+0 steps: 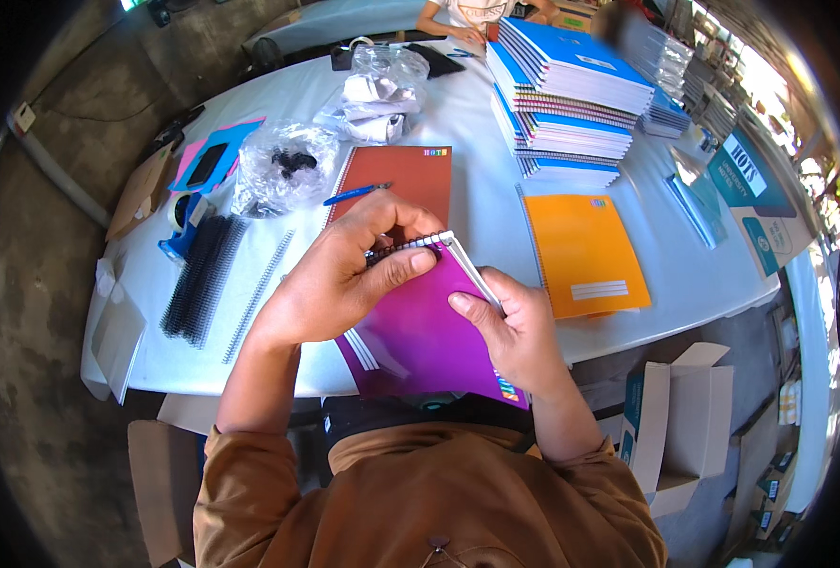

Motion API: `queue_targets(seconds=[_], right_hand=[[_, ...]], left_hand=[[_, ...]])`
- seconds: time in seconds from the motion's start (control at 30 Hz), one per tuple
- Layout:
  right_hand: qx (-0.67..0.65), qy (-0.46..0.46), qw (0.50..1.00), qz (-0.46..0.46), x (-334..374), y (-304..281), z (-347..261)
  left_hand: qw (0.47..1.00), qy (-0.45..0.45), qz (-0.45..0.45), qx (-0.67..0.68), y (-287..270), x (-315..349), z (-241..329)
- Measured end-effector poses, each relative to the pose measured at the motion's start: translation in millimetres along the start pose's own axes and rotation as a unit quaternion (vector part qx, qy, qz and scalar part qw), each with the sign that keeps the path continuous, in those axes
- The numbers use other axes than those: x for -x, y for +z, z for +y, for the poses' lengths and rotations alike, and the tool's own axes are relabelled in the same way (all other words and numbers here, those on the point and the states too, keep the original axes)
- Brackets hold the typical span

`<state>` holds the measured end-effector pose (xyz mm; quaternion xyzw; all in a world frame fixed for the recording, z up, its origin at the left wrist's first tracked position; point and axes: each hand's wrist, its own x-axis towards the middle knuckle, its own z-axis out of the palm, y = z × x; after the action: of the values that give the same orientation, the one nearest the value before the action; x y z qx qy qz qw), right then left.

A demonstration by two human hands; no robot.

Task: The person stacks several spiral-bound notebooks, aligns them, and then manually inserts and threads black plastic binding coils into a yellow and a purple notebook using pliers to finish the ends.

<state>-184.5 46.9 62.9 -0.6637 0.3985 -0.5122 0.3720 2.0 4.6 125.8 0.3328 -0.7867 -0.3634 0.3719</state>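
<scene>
Both my hands hold a purple spiral notebook (429, 322) over the near edge of the table. My left hand (349, 270) pinches the coil binding along its upper edge, thumb on the cover. My right hand (515, 331) grips the page side, thumb on the cover and the other fingers behind. Just beyond lies a brown-red spiral notebook (401, 189), with a blue pen-like tool (357, 194) across its coil side. An orange spiral notebook (586, 251) lies to the right of my right hand.
A tall stack of blue notebooks (571, 95) stands at the back right. Black binding coils (202, 284), a tape dispenser (185, 222) and plastic bags (283, 170) are on the left. An open carton (690, 426) sits below right. Across the table is another person's hand (467, 35).
</scene>
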Motion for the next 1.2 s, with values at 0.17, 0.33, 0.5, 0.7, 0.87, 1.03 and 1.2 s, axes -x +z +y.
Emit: queue_targets(seconds=[0.17, 0.33, 0.5, 0.7, 0.87, 1.03, 1.2], right_hand=[[0.139, -0.040, 0.989, 0.011, -8.8, -9.1, -6.1], [0.189, -0.051, 0.978, 0.071, -9.6, -6.5, 0.3], [0.155, -0.008, 0.987, 0.046, -17.8, -12.4, -1.7], [0.055, 0.009, 0.998, 0.019, -19.3, -18.0, 4.9], [0.057, -0.030, 0.998, 0.021, -18.2, -14.9, -1.8], [0.036, -0.029, 0.999, 0.004, -18.3, -17.0, -4.2], [0.021, -0.018, 1.000, -0.013, -15.0, -13.3, -7.4]], left_hand=[[1.000, -0.004, 0.004, -0.011, 2.5, -3.7, 0.4], [1.000, 0.000, 0.016, -0.011, 11.9, -7.2, -2.2], [0.997, 0.012, 0.078, -0.015, 20.9, -10.6, -9.9], [0.996, 0.039, 0.077, -0.018, 26.1, -14.4, -0.3], [0.999, 0.008, 0.035, -0.021, 20.3, -15.8, 0.2], [0.999, 0.035, 0.003, -0.034, 12.0, -10.2, 8.3], [0.993, 0.033, 0.024, -0.109, 9.1, -5.2, 14.2]])
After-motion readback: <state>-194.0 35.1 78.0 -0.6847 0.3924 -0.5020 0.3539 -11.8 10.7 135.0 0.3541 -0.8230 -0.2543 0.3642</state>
